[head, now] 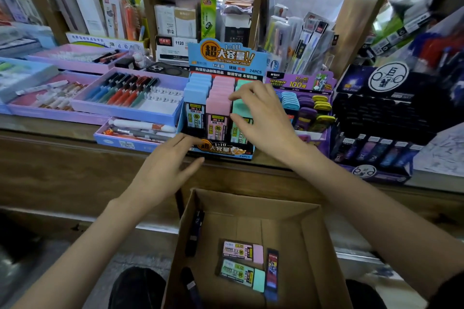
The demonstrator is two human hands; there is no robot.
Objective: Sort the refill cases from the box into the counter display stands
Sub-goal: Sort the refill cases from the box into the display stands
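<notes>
Our right hand [261,118] has its fingers [241,94] spread a little and curled over the mint-green-capped refill cases [239,108] in the right column of the blue cardboard display stand [226,63]; thumb and forefinger sit on either side of a cap, though we cannot tell whether they truly pinch it. Our left hand [168,165] lies at about eight o'clock from the right, fingers loosely open and holding nothing, the tips resting against the stand's lower front edge. In that stand, pink-capped cases [218,105] fill the middle column and pale-blue-capped ones [195,93] the left. At three o'clock from it stands a purple display stand [301,83] with blue, purple and yellow slim cases, and beyond that a black display stand [376,113] of dark cases. All rest on the wooden counter [62,153]. At six o'clock, below our forearms, the open brown cardboard box [319,246] holds a pink-ended flat case [243,252], a mint-ended flat case [242,275] just beneath it, a narrow dark case [272,273] touching their right ends, and dark slim cases [194,233] along the left wall.
</notes>
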